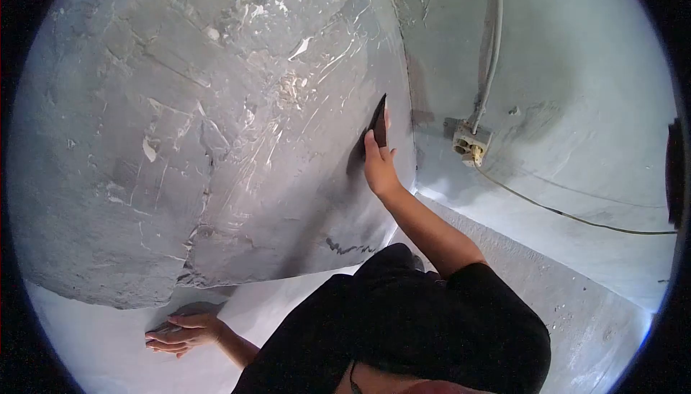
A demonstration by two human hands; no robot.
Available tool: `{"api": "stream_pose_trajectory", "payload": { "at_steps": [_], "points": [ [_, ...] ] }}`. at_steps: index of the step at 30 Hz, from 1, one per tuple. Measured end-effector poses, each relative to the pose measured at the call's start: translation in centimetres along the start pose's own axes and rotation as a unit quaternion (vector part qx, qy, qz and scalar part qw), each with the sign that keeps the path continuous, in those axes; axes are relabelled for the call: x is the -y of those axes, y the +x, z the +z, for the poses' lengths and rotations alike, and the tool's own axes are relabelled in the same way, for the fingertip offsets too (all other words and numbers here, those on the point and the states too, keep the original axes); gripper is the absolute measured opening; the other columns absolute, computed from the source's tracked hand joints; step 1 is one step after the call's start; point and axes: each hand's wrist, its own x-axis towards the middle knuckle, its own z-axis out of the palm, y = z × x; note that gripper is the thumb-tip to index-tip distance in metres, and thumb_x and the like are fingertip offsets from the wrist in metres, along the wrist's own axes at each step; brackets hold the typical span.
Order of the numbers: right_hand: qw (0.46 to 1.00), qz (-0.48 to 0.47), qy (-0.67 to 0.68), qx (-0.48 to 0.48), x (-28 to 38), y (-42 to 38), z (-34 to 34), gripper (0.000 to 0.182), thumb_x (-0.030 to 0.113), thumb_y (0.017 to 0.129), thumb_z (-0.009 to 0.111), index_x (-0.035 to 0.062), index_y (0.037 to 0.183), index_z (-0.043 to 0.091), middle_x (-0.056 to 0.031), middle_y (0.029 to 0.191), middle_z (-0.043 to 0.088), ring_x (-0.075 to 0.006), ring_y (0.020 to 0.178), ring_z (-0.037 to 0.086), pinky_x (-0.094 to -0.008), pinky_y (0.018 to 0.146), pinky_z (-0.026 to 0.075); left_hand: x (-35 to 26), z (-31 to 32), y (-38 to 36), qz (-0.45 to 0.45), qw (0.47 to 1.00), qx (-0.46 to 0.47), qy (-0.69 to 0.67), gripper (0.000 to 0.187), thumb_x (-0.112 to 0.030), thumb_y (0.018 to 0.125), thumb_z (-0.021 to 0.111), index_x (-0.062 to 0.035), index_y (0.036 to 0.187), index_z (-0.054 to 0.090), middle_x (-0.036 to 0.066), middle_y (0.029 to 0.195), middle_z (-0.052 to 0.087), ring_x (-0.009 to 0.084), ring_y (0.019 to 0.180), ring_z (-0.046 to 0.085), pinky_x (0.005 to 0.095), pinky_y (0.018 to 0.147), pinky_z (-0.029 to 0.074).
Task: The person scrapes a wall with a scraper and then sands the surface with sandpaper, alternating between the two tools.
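My right hand [381, 171] is closed around a dark, flat, thin-edged tool [379, 124], seen nearly edge-on. The tool stands against the rough grey plastered surface [245, 127], close to the corner, and throws a shadow on it. Low on the left, my left hand [183, 333] is just below the plastered surface's lower edge, over a smooth pale area. Its fingers are stretched forward, with the thumb over a small grey object [164, 327]. What that object is, I cannot make out.
On the adjoining pale wall [576, 91] is a worn socket box [471, 142]. A conduit [495, 41] runs up from it, and a thin cable [561, 212] leads right. Dusty floor [547, 271] with small debris shows at lower right. A dark object [674, 174] stands at the right edge.
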Motion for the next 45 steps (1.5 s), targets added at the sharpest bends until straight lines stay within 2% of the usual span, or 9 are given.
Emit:
{"api": "stream_pose_trajectory", "payload": {
  "at_steps": [6,10,14,21,25,28,31,33,45],
  "points": [
    [1.0,0.002,-0.01,0.007,0.9,-3.5,1.0,0.067,0.047,0.101,0.031,0.0181,0.154,0.003,-0.0067,0.161,0.006,-0.0306,0.147,0.003,-0.0672,0.107,-0.006,0.4,0.0,-0.2,0.004,0.999,0.026,0.028,0.065,-0.048,0.098,0.033,-0.0077,0.148,0.028,0.019,0.155,0.021,0.0394,0.143,0.018,0.0719,0.103,0.013],
    [0.999,0.035,0.011,0.017,-1.0,-0.1,0.1,0.069,0.048,0.1,0.033,0.0175,0.154,0.003,-0.0086,0.161,0.004,-0.0305,0.147,-0.001,-0.0677,0.106,-0.007,-0.1,-0.2,0.1,-0.001,0.999,0.027,0.033,0.065,-0.049,0.098,0.033,-0.0079,0.148,0.029,0.019,0.155,0.022,0.0394,0.143,0.019,0.0715,0.103,0.013],
    [1.0,-0.017,0.019,0.017,0.9,-6.1,2.1,0.069,0.046,0.1,0.035,0.0176,0.154,0.003,-0.0087,0.161,0.006,-0.031,0.147,0.0,-0.0702,0.104,-0.008,0.0,-0.1,0.2,0.004,1.0,0.017,0.017,0.065,-0.05,0.098,0.032,-0.0085,0.148,0.03,0.019,0.154,0.023,0.039,0.143,0.019,0.0716,0.103,0.012],
    [1.0,-0.003,0.0,-0.012,-0.4,-1.5,0.9,0.071,0.046,0.1,0.035,0.0165,0.154,0.001,-0.0098,0.161,0.004,-0.0308,0.147,0.005,-0.0706,0.104,-0.006,0.1,-0.2,0.0,-0.01,0.999,0.033,0.032,0.065,-0.051,0.098,0.033,-0.0097,0.148,0.029,0.019,0.155,0.021,0.0381,0.144,0.018,0.0739,0.102,0.011],
    [0.999,-0.002,-0.035,0.03,0.7,-5.2,1.5,0.071,0.045,0.1,0.036,0.0158,0.154,0.001,-0.0093,0.161,0.002,-0.032,0.147,0.004,-0.0692,0.105,-0.006,0.0,-0.2,0.0,0.002,0.999,0.034,0.033,0.066,-0.051,0.098,0.032,-0.0099,0.149,0.028,0.018,0.155,0.021,0.0378,0.144,0.017,0.0738,0.102,0.01],
    [1.0,-0.002,-0.011,0.022,0.6,-2.3,0.3,0.071,0.042,0.1,0.038,0.0155,0.153,0.0,-0.0098,0.161,0.0,-0.0326,0.147,0.0,-0.0695,0.105,-0.007,0.2,-0.1,-0.1,0.0,0.999,0.015,0.028,0.065,-0.056,0.098,0.031,-0.0164,0.149,0.03,0.013,0.155,0.023,0.0342,0.144,0.02,0.0761,0.101,0.011],
    [1.0,-0.012,-0.012,0.006,0.5,-2.8,0.6,0.07,0.04,0.1,0.038,0.0151,0.154,0.0,-0.01,0.161,0.0,-0.032,0.147,-0.001,-0.0697,0.105,-0.006,0.3,0.0,0.0,-0.011,1.0,0.011,0.015,0.065,-0.055,0.097,0.033,-0.0156,0.149,0.031,0.013,0.155,0.023,0.034,0.144,0.019,0.0766,0.1,0.01],
    [0.999,-0.006,-0.005,0.034,1.2,-5.8,1.5,0.071,0.042,0.1,0.038,0.015,0.153,0.0,-0.0091,0.161,0.002,-0.031,0.147,0.001,-0.0692,0.105,-0.005,0.2,-0.2,-0.1,-0.011,0.999,0.036,0.035,0.065,-0.05,0.098,0.032,-0.0086,0.149,0.028,0.02,0.155,0.02,0.0385,0.144,0.016,0.075,0.101,0.01],
    [0.997,-0.03,-0.021,0.061,1.6,-7.1,1.7,0.071,0.041,0.1,0.037,0.0138,0.153,0.0,-0.0114,0.16,0.002,-0.0319,0.147,0.001,-0.0682,0.106,-0.005,-0.2,-0.3,0.0,0.003,0.999,0.032,0.028,0.067,-0.051,0.099,0.03,-0.0064,0.148,0.027,0.021,0.155,0.02,0.039,0.144,0.016,0.0759,0.1,0.01]
  ]
}}
